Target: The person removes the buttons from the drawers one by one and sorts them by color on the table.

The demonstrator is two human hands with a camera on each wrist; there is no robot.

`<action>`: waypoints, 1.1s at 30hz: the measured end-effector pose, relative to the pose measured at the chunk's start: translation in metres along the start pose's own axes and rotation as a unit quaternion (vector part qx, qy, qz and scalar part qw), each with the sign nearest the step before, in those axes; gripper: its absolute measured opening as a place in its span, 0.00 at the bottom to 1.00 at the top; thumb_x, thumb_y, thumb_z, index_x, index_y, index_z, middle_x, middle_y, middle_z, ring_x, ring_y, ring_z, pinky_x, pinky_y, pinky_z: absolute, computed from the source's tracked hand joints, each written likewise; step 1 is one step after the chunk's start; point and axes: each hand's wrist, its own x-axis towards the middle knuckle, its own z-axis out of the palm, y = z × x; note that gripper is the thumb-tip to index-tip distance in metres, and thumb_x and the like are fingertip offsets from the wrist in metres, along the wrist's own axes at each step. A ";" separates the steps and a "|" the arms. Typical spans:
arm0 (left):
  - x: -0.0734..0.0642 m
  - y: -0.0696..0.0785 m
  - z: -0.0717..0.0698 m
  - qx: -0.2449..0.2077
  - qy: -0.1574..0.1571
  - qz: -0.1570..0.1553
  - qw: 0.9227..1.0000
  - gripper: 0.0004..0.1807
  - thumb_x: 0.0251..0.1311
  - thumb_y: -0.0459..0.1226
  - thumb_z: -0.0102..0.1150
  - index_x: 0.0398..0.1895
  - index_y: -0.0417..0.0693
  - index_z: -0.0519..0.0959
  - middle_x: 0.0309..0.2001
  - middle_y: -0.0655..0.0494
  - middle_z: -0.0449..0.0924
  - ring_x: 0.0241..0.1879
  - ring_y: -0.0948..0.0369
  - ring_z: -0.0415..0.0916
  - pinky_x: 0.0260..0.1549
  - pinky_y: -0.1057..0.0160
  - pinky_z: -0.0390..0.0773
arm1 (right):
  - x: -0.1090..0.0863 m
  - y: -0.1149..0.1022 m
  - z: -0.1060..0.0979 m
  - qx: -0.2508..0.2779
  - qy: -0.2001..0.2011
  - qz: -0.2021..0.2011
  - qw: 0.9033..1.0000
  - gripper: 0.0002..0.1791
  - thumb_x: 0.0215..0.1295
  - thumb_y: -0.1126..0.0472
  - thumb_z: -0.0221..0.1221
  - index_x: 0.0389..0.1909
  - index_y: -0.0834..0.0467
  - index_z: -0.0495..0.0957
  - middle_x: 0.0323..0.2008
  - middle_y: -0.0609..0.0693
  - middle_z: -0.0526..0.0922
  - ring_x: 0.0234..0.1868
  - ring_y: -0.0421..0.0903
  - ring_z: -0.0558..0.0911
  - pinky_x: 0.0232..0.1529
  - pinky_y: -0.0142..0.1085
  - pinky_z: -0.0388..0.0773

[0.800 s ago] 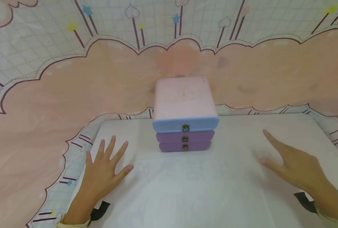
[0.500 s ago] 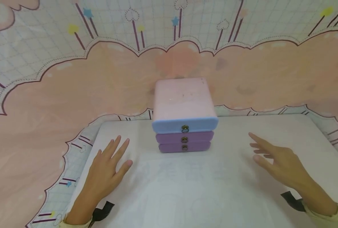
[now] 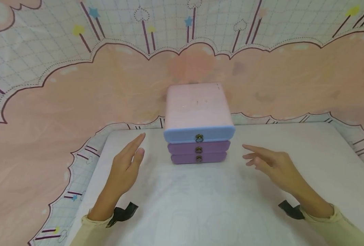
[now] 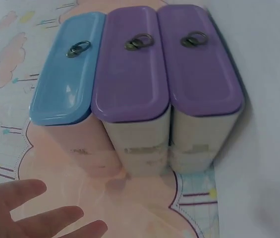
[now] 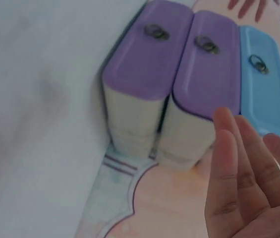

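Observation:
A small three-tier drawer box (image 3: 198,106) stands at the back middle of the white table. Its top is pink, its upper drawer front (image 3: 182,135) is blue, and the two drawer fronts below (image 4: 130,74) are purple. Each front has a bronze ring pull (image 5: 206,44), and all three drawers are closed. To the box's left, my left hand (image 3: 124,169) hovers with extended fingers, apart from it. My right hand (image 3: 274,167) is in the air on the right side, fingers slightly bent and holding nothing. Neither hand touches the box.
The white table surface (image 3: 197,205) spreads in front of the box. Behind it hangs a peach cloth (image 3: 123,89) printed with clouds and stars, close to the box's back. A black strap (image 3: 123,213) sits at the left wrist, another black strap (image 3: 291,209) at the right.
Both hands have moved inward toward the drawer box, the right one farther. The left hand has turned sideways, its spread fingers drawing together. The box has stayed in place.

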 end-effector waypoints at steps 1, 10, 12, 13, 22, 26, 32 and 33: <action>0.004 0.001 0.001 -0.012 0.001 -0.004 1.000 0.26 0.80 0.44 0.43 0.78 0.54 0.65 0.74 0.48 0.69 0.72 0.47 0.68 0.68 0.39 0.68 | 0.003 -0.002 0.002 0.023 -0.004 0.006 1.000 0.23 0.76 0.63 0.56 0.69 0.51 0.76 0.46 0.48 0.91 0.43 0.35 0.88 0.40 0.31 0.85; 0.030 0.014 0.016 -0.174 -0.038 -0.075 0.981 0.28 0.82 0.51 0.35 0.78 0.53 0.64 0.76 0.54 0.67 0.71 0.49 0.71 0.56 0.44 0.80 | 0.026 -0.016 0.020 0.172 -0.052 0.080 0.980 0.20 0.80 0.58 0.50 0.67 0.58 0.76 0.50 0.58 0.89 0.43 0.40 0.89 0.40 0.38 0.87; 0.035 0.016 0.019 -0.206 -0.046 -0.096 0.973 0.28 0.82 0.53 0.35 0.78 0.57 0.64 0.76 0.54 0.67 0.71 0.50 0.70 0.57 0.45 0.80 | 0.031 -0.018 0.025 0.196 -0.059 0.088 0.975 0.21 0.81 0.58 0.50 0.67 0.60 0.76 0.50 0.61 0.88 0.43 0.43 0.90 0.40 0.40 0.87; 0.038 0.018 0.021 -0.220 -0.047 -0.105 0.969 0.28 0.81 0.53 0.35 0.78 0.58 0.64 0.76 0.54 0.67 0.72 0.50 0.70 0.57 0.44 0.80 | 0.033 -0.019 0.027 0.209 -0.062 0.093 0.972 0.21 0.81 0.58 0.50 0.67 0.61 0.76 0.50 0.62 0.88 0.43 0.44 0.90 0.40 0.40 0.87; 0.064 0.030 0.035 -0.275 -0.036 -0.140 0.951 0.31 0.78 0.58 0.41 0.78 0.63 0.63 0.78 0.62 0.61 0.73 0.50 0.68 0.58 0.43 0.79 | 0.054 -0.029 0.046 0.269 -0.066 0.141 0.950 0.24 0.79 0.51 0.53 0.66 0.63 0.76 0.48 0.59 0.89 0.41 0.46 0.89 0.41 0.41 0.87; 0.074 0.035 0.039 -0.277 -0.031 -0.145 0.949 0.31 0.76 0.61 0.42 0.78 0.66 0.64 0.79 0.66 0.58 0.72 0.50 0.68 0.57 0.43 0.80 | 0.062 -0.035 0.053 0.299 -0.060 0.166 0.938 0.25 0.78 0.50 0.54 0.65 0.62 0.77 0.46 0.54 0.90 0.40 0.46 0.90 0.40 0.40 0.86; 0.085 0.038 0.043 -0.290 -0.035 -0.158 0.943 0.31 0.74 0.63 0.44 0.77 0.73 0.63 0.80 0.70 0.55 0.75 0.56 0.64 0.59 0.40 0.78 | 0.070 -0.041 0.063 0.322 -0.056 0.192 0.925 0.26 0.76 0.47 0.57 0.65 0.60 0.78 0.45 0.52 0.90 0.39 0.46 0.90 0.43 0.43 0.86; 0.087 0.039 0.043 -0.296 -0.036 -0.161 0.941 0.31 0.74 0.63 0.45 0.77 0.73 0.63 0.80 0.71 0.54 0.75 0.57 0.63 0.60 0.40 0.78 | 0.071 -0.042 0.064 0.324 -0.055 0.195 0.924 0.26 0.76 0.47 0.57 0.64 0.60 0.78 0.45 0.52 0.90 0.38 0.46 0.90 0.43 0.44 0.86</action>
